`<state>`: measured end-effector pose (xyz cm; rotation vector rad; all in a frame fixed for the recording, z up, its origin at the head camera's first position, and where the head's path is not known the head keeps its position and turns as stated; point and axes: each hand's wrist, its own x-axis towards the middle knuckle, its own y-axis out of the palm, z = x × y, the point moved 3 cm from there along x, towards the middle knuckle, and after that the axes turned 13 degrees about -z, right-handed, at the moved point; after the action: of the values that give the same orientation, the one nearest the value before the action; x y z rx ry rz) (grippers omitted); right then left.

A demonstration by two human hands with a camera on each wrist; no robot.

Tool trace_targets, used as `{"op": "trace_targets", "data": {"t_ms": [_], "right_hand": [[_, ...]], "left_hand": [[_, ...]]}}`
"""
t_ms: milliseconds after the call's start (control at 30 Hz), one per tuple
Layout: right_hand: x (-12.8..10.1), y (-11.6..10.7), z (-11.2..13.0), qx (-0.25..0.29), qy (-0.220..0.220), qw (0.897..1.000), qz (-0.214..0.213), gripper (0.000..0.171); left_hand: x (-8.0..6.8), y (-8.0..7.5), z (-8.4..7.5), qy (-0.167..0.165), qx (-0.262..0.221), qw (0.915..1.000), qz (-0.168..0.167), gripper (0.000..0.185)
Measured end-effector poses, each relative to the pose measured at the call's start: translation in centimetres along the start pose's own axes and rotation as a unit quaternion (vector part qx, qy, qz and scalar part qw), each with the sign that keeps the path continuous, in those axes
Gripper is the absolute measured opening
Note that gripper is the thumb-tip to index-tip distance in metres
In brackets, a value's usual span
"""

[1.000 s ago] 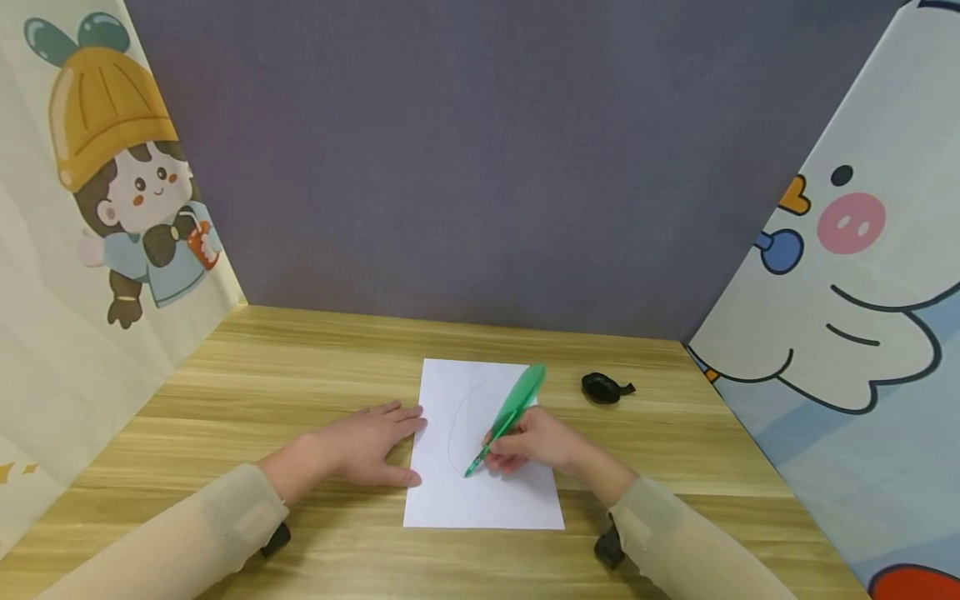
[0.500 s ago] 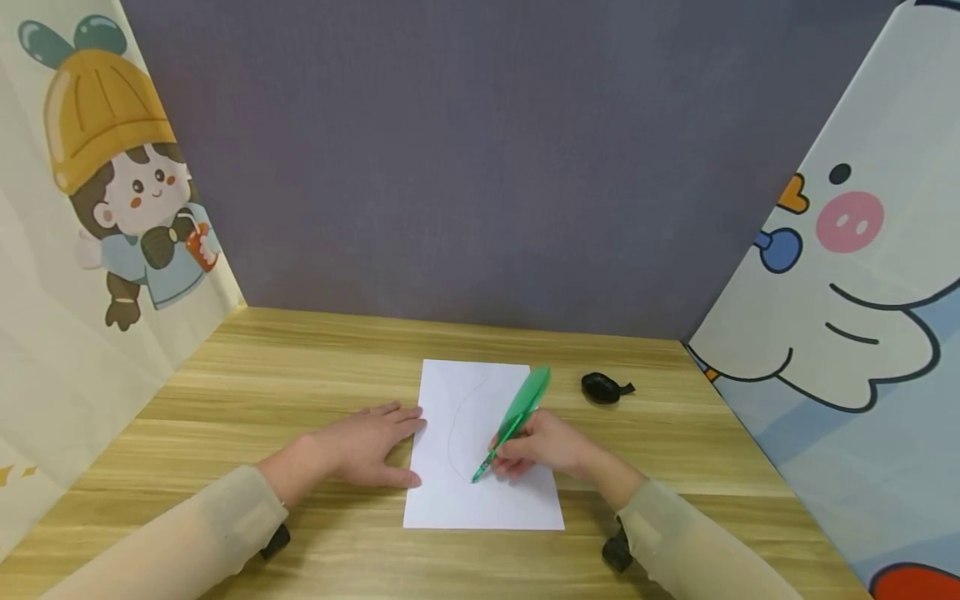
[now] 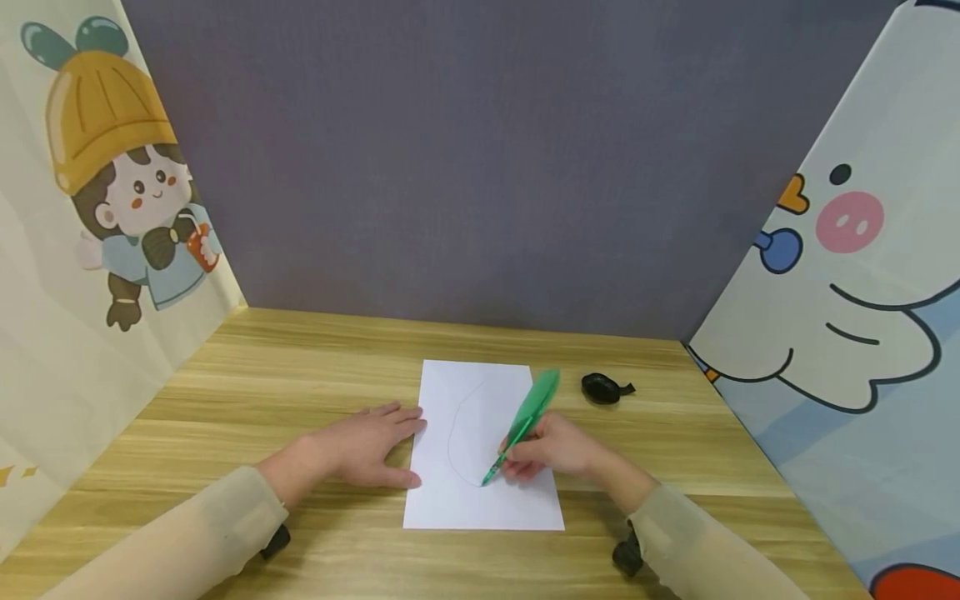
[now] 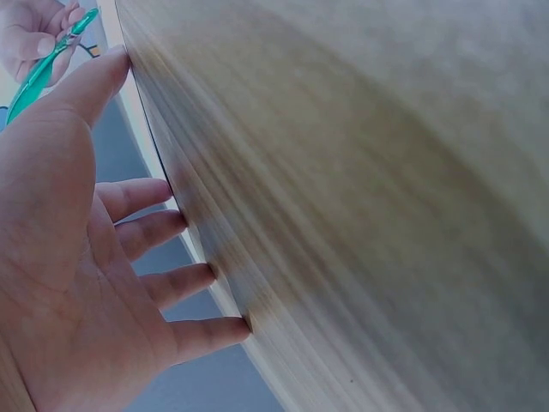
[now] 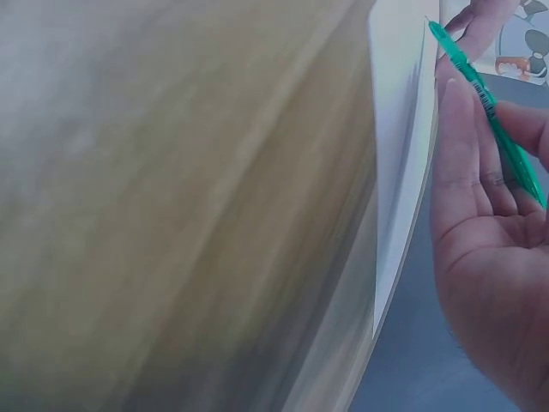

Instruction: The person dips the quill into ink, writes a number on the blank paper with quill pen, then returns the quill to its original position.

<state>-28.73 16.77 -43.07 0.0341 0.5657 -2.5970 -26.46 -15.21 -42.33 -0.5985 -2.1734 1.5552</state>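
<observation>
Two hands, right hand (image 3: pixel 551 450) pinching green pen (image 3: pixel 525 425), left hand (image 3: pixel 360 450) flat beside paper (image 3: pixel 480 508)

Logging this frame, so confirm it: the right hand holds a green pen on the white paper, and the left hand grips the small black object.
Wrong about the left hand: in the head view it lies flat at the white paper's left edge; the small black object sits untouched. The right hand does hold the green pen.
</observation>
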Motion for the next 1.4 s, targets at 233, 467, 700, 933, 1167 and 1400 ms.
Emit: {"op": "trace_targets", "data": {"t_ms": [233, 467, 700, 933, 1167, 1400], "right_hand": [[-0.3, -0.6, -0.4, -0.005, -0.008, 1.0, 0.004, 0.02], [-0.5, -1.1, -0.7, -0.01, -0.008, 1.0, 0.0, 0.02], [-0.9, -1.8, -0.5, -0.014, -0.008, 1.0, 0.0, 0.021], [-1.1, -2.5, -0.6, -0.007, 0.001, 1.0, 0.0, 0.021], [-0.9, -3.2, -1.0, -0.007, 0.005, 1.0, -0.007, 0.021], [-0.8, -3.6, -1.3, -0.007, 0.008, 1.0, -0.008, 0.021]], "left_hand": [[0.0, 0.0, 0.0, 0.002, 0.002, 1.0, 0.0, 0.093], [-0.1, 0.0, 0.0, 0.001, 0.001, 1.0, 0.001, 0.093], [0.0, 0.1, 0.0, 0.001, 0.002, 1.0, 0.0, 0.093], [0.1, 0.1, 0.1, -0.001, 0.004, 1.0, -0.002, 0.093], [0.1, 0.0, 0.0, 0.001, 0.006, 1.0, -0.006, 0.092], [0.1, 0.0, 0.0, -0.001, 0.004, 1.0, -0.005, 0.093]]}}
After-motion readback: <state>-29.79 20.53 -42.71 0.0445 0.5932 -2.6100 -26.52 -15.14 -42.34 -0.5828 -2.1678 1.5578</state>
